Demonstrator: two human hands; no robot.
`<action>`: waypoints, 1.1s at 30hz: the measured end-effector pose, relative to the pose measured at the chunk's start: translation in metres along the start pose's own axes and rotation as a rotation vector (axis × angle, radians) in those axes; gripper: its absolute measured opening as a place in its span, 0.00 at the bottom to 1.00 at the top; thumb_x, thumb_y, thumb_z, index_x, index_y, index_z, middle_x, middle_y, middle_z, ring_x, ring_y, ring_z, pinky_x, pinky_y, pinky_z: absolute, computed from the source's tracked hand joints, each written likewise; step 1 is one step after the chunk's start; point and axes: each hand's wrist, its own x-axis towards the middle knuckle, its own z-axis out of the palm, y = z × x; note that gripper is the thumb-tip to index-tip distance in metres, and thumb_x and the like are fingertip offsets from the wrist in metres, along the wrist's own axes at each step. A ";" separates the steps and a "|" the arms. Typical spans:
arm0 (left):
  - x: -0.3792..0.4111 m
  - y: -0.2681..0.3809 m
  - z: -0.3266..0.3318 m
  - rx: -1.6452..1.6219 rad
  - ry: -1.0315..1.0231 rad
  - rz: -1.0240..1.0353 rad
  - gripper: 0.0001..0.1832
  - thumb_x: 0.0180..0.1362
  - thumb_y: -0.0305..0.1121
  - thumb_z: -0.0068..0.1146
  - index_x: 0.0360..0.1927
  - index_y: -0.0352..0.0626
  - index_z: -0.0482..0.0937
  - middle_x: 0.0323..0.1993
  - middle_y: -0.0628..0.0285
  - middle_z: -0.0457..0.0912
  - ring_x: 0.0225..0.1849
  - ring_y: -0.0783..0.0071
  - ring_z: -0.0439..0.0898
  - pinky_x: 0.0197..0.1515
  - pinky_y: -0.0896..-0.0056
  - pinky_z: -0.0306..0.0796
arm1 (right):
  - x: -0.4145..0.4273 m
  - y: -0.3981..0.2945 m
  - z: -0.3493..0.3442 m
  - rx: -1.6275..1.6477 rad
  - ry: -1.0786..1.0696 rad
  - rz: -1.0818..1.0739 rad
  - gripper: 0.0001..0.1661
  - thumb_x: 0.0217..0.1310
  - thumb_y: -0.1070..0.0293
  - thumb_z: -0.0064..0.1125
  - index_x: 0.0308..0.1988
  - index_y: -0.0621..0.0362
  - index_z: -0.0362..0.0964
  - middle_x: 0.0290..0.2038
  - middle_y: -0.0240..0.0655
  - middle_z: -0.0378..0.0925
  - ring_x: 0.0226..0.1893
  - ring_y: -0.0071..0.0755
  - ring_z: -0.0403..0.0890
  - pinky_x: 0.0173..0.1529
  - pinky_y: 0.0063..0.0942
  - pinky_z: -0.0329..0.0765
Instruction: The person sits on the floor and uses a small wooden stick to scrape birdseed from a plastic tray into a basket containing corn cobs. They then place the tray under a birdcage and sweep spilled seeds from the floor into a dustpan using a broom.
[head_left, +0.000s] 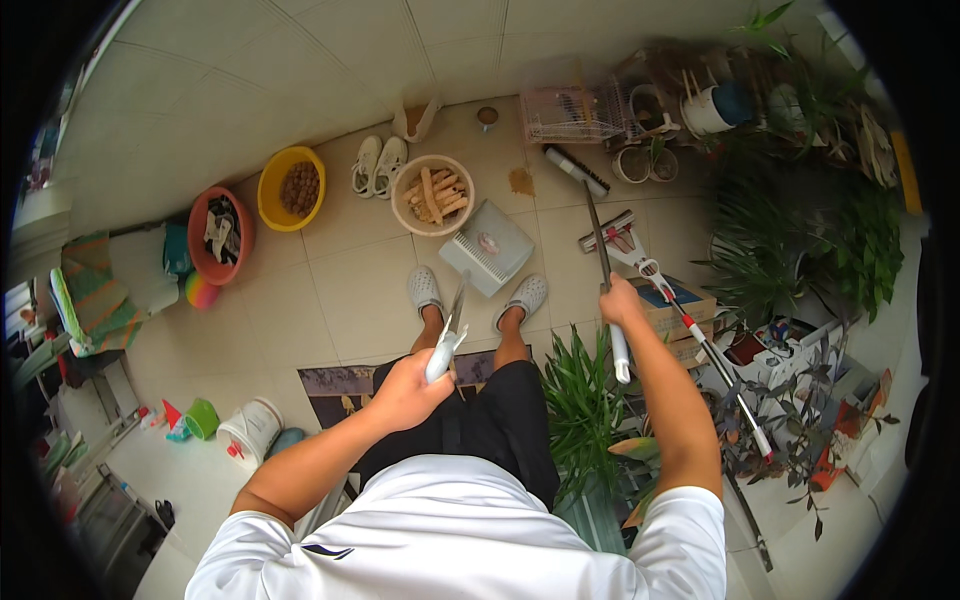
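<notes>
My left hand (412, 391) is wrapped around the pale grip of a long-handled dustpan. The grey dustpan (499, 247), with a row of comb teeth along one edge, rests on the tiles just ahead of my feet. In my right hand (624, 301) is the dark pole of a broom (596, 217), its light handle end sticking out below my fist. The broom's head (576, 169) lies on the floor farther ahead, bristles facing away from me. Left of that head, a small brown patch (521, 181) marks the tiles.
A basin of pale broken pieces (433, 195) adjoins the dustpan. White shoes (379, 166), a yellow basin (292, 188) and a red basin (220, 235) line the wall. A wire cage (574, 112) stands ahead. Right are a mop (701, 337), cardboard boxes (679, 304) and potted plants (581, 405).
</notes>
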 end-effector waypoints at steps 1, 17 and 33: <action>0.003 -0.004 0.009 -0.001 0.046 0.016 0.13 0.59 0.35 0.55 0.40 0.36 0.74 0.24 0.62 0.70 0.27 0.74 0.69 0.33 0.70 0.67 | 0.008 -0.010 -0.001 0.037 -0.022 0.019 0.35 0.53 0.73 0.47 0.63 0.69 0.59 0.50 0.62 0.74 0.49 0.56 0.78 0.52 0.42 0.75; 0.053 -0.009 0.075 0.094 0.197 0.001 0.11 0.60 0.35 0.54 0.38 0.37 0.74 0.25 0.60 0.75 0.29 0.73 0.73 0.36 0.68 0.69 | -0.045 0.029 0.023 -0.026 -0.267 -0.059 0.43 0.55 0.75 0.52 0.68 0.68 0.45 0.48 0.62 0.75 0.47 0.61 0.78 0.51 0.46 0.77; 0.051 -0.005 0.072 0.093 0.212 -0.051 0.08 0.60 0.33 0.52 0.35 0.39 0.74 0.25 0.63 0.72 0.29 0.76 0.69 0.36 0.71 0.68 | 0.017 -0.038 0.038 -0.073 -0.203 -0.032 0.41 0.56 0.76 0.49 0.69 0.63 0.47 0.49 0.60 0.74 0.48 0.61 0.78 0.54 0.44 0.76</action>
